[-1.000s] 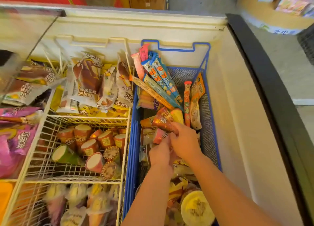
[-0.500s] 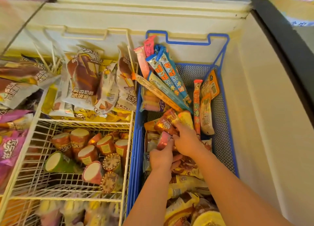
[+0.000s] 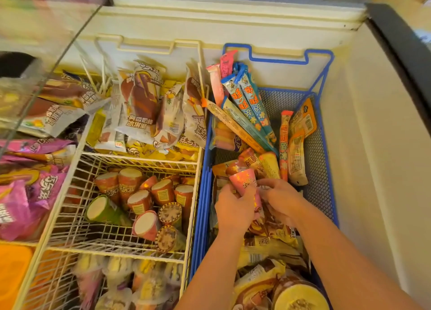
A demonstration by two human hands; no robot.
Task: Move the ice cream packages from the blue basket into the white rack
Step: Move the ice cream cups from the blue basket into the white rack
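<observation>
The blue basket (image 3: 325, 146) sits on the right inside a chest freezer, full of mixed ice cream packages. Both hands are inside it. My left hand (image 3: 234, 208) grips a pink wrapped cone (image 3: 242, 181), its wide end pointing up and away. My right hand (image 3: 281, 196) is curled beside it among the cones and wrappers; what it holds is hidden. More cones (image 3: 258, 161) lie just beyond the hands. The white rack (image 3: 72, 172) stands to the left, and its middle compartment holds several cones (image 3: 140, 197).
Long blue tube packs (image 3: 250, 104) and an orange stick pack (image 3: 284, 144) lean at the basket's far end. Bar wrappers (image 3: 144, 109) fill the rack's far compartment. Pink packages (image 3: 28, 193) lie at far left. A yellow-lidded tub (image 3: 300, 298) sits at the basket's near end. A glass lid (image 3: 46, 37) covers the left.
My left hand has lifted the pink cone slightly, so more of it shows above the hand. My right hand has drawn back a little beside it. The view shifted.
</observation>
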